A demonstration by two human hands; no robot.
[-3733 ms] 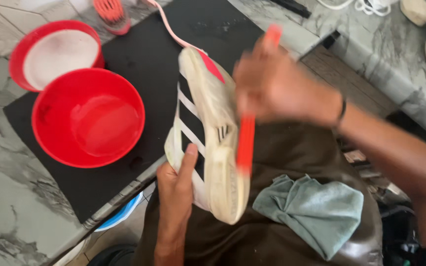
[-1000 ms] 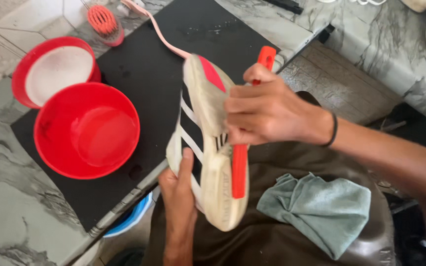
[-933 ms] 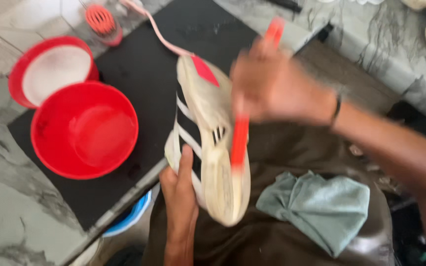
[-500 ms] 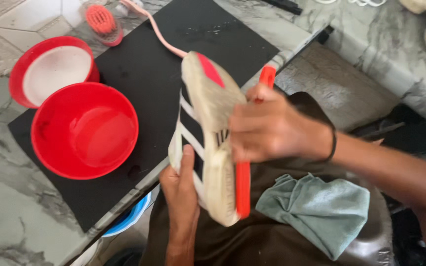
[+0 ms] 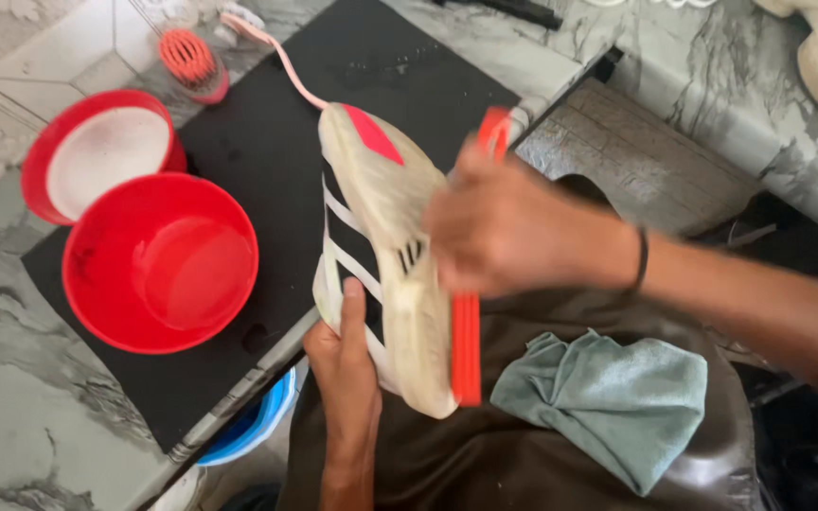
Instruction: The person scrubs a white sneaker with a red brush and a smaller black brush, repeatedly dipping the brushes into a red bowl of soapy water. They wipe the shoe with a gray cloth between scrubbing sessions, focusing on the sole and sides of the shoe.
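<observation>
L hand [image 5: 347, 364] was clamped on the side of a white sneaker [image 5: 381, 255] w/ black stripes, thumb up along the stripes, holding it on edge w/ the sole turned toward the R side. R hand [image 5: 513, 227] was closed around an orange-handled brush [image 5: 467, 341], its long handle lying along the sole edge; the hand was motion-blurred, so exact finger positions couldn't be told. Hands were close together, one either side of the shoe.

The shoe sat over the person's lap, above a dark brown cover [image 5: 485, 445], toe end near the bench edge. A teal cloth [image 5: 617, 402] lay crumpled on the lap just beside the shoe heel, not touching either hand. A pink lace [image 5: 276, 52] trailed from the shoe's far end across a black mat [image 5: 267, 132] on the marble bench [image 5: 30, 416].

On the mat: a red bowl [image 5: 158, 265] w/ some liquid in it, and a second red bowl [image 5: 101, 151] behind it, touching or nearly so, w/ whitish contents. A small orange round brush [image 5: 191, 61] sat at the mat's far corner. A blue tub [image 5: 253, 426] peeked out below the bench edge.

Progress, as a judgement: scrubbing looked mid-way. The sole edge was still yellowish-grey in places, cloth looked unused, so wiping down prob. remained.
</observation>
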